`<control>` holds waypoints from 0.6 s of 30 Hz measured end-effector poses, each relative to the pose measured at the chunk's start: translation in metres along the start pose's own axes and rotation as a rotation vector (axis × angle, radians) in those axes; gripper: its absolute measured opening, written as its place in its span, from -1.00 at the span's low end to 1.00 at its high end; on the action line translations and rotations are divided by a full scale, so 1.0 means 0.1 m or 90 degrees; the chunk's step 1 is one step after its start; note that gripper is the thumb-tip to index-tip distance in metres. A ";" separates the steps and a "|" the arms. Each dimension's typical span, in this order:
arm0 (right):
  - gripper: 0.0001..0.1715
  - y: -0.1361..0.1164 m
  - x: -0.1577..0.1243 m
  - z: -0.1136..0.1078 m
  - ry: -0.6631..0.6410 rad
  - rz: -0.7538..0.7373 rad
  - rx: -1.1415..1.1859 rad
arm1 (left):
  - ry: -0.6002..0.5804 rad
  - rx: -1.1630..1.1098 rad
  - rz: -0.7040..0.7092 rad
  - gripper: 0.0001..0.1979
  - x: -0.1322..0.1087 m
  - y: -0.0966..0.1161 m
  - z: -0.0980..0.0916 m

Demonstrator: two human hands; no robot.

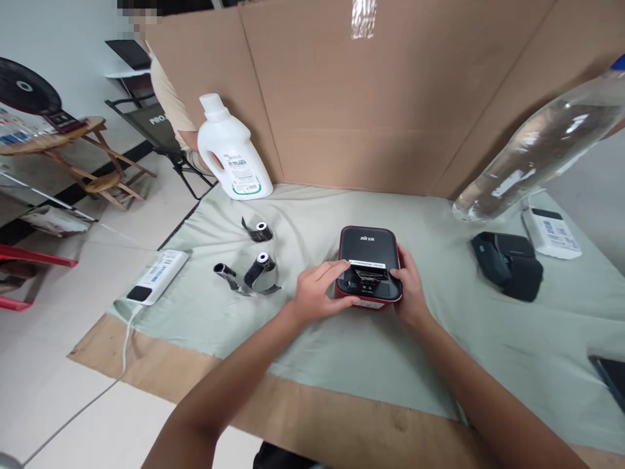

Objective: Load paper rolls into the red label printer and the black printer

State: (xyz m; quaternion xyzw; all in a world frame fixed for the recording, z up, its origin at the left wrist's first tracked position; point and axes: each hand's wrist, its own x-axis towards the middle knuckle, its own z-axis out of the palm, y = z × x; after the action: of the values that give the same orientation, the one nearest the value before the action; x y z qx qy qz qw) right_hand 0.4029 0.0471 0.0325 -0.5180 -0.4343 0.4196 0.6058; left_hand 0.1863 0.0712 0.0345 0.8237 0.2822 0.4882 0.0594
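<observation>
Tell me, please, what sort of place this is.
Probably a makeshift indoor workstation: a cardboard partition stands behind the cloth-covered table, and an electric fan sits off to the left.

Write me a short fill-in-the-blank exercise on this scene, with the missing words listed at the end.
1. The left hand and right hand touch a device with a black top and ____ sides.
2. The tall brown panel near the white jug is made of ____.
3. The large clear bottle has a ____ cap.

Missing words: red; cardboard; blue.
</observation>
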 end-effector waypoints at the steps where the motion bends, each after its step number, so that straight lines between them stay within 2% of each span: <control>1: -0.25 0.01 -0.01 0.00 -0.003 -0.005 0.003 | -0.002 0.002 0.013 -0.37 0.01 0.00 0.00; 6: -0.29 0.08 -0.01 0.01 -0.007 -0.046 0.045 | -0.013 0.016 -0.010 -0.41 -0.02 0.02 0.01; 13: -0.31 0.14 -0.02 0.03 -0.009 -0.069 0.038 | -0.035 -0.002 -0.094 -0.28 -0.13 0.05 0.08; 18: -0.35 0.13 0.01 0.04 0.007 -0.051 0.070 | -0.061 -0.033 -0.128 -0.20 -0.09 -0.02 0.02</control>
State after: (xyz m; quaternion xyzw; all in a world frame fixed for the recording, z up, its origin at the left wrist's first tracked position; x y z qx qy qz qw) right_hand 0.3982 0.0504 0.0199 -0.4686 -0.4274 0.4156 0.6520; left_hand 0.1837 0.0685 0.0259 0.8119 0.3479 0.4467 0.1427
